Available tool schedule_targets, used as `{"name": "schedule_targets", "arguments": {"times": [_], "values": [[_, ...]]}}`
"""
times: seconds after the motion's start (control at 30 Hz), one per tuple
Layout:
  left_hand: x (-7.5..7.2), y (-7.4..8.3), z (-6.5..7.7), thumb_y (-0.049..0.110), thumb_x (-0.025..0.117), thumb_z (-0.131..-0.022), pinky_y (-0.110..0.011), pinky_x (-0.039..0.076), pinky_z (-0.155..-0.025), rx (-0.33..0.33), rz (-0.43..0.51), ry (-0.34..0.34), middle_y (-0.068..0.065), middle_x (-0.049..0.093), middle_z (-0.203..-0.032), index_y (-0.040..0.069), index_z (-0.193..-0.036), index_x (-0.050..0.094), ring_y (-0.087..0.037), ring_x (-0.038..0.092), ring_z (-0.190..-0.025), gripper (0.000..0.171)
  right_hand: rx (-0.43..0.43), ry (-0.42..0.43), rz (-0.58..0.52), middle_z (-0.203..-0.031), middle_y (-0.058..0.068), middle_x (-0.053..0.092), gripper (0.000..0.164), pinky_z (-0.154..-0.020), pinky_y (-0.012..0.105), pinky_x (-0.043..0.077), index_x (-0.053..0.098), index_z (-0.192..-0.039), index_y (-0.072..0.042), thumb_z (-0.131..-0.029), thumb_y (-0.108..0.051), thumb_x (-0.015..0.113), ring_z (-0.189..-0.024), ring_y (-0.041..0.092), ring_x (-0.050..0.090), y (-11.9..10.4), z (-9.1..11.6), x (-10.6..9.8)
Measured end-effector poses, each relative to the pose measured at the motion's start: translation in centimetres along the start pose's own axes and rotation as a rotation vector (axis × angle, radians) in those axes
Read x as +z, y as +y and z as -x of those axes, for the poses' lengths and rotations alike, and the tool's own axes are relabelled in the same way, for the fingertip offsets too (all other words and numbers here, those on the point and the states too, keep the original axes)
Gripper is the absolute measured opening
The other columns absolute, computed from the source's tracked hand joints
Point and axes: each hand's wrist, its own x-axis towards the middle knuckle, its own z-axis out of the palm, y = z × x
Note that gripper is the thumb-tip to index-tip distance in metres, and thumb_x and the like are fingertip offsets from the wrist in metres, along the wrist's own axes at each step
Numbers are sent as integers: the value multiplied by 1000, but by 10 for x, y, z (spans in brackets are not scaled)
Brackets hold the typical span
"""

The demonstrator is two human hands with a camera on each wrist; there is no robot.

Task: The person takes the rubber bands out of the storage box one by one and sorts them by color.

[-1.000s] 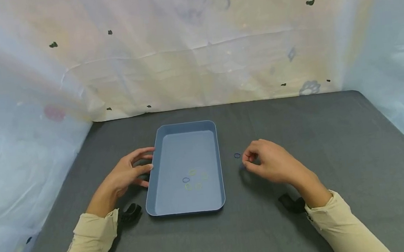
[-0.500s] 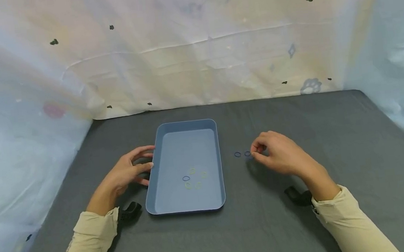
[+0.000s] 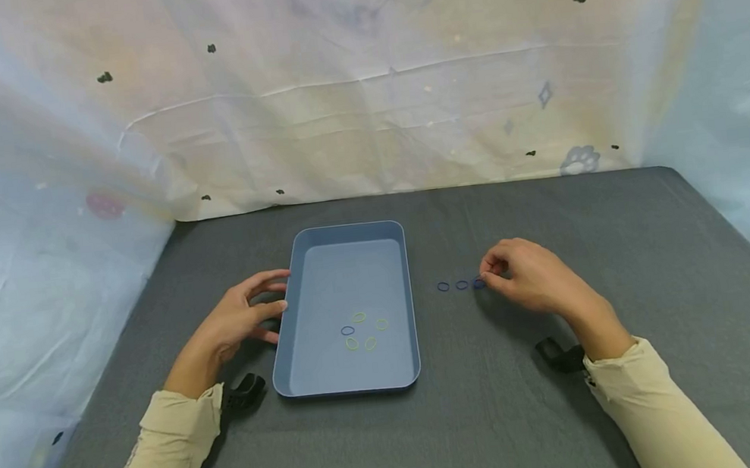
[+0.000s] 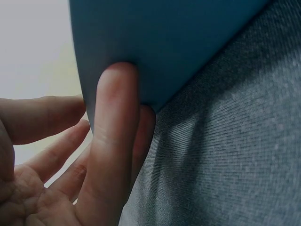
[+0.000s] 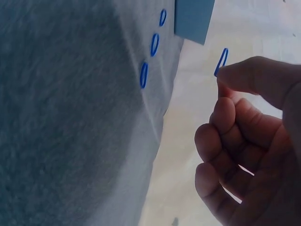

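My right hand (image 3: 526, 275) is over the cloth to the right of the tray, pinching a thin blue rubber band (image 5: 222, 62) between thumb and index finger. Below it lie three more blue rubber bands (image 5: 154, 44) in a row on the cloth; in the head view the nearest one (image 3: 479, 282) is partly behind the fingertips. The left hand (image 3: 236, 317) touches the left wall of a shallow blue tray (image 3: 406, 299), its fingers spread and loosely bent. Inside the tray are a blue rubber band (image 3: 347, 331) and several yellow-green ones (image 3: 370, 343).
Dark grey cloth (image 3: 438, 441) covers the table. A pale printed curtain (image 3: 365, 136) hangs at the back, and bluish sheets (image 3: 42, 261) close off the sides. Black wrist straps (image 3: 246, 391) sit near both cuffs.
My right hand has moved to the right, away from the tray. Blue rubber bands that it partly covered now show in a row on the cloth. The left hand stays at the tray.
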Motion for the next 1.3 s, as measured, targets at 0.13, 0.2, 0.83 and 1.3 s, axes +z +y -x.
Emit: {"name": "schedule_targets", "arguments": {"times": [0.13,0.2,0.83,1.3], "values": [[0,1,1,9,58,-101,-44,63,-70,-3,-5,5,-24,32,-156,14,-155,33,-47,52,-126,60,38,-5,3,-92,3,67,9,-74,38,49,71,-91,-12,-95,-17,65,-84,18,60,7,-1,-1],[0,1,1,9,58,-101,-45,63,-70,-2,-5,8,-24,32,-156,14,-155,33,-48,51,-127,60,53,-10,9,-92,3,67,10,-73,38,49,71,-92,-12,-96,-18,64,-83,18,59,10,-1,-1],[2,-1,-2,9,58,-101,-45,63,-70,0,9,12,-24,33,-155,15,-155,34,-48,52,-126,59,123,-51,35,-82,3,65,12,-65,33,44,70,-89,-9,-95,-18,63,-69,13,53,31,-3,5],[2,-1,0,9,57,-101,-44,63,-70,7,-3,25,-24,34,-155,14,-155,34,-48,53,-125,59,118,-49,58,-78,2,64,12,-66,34,45,71,-86,-9,-93,-17,64,-69,13,54,38,-4,9]]}}
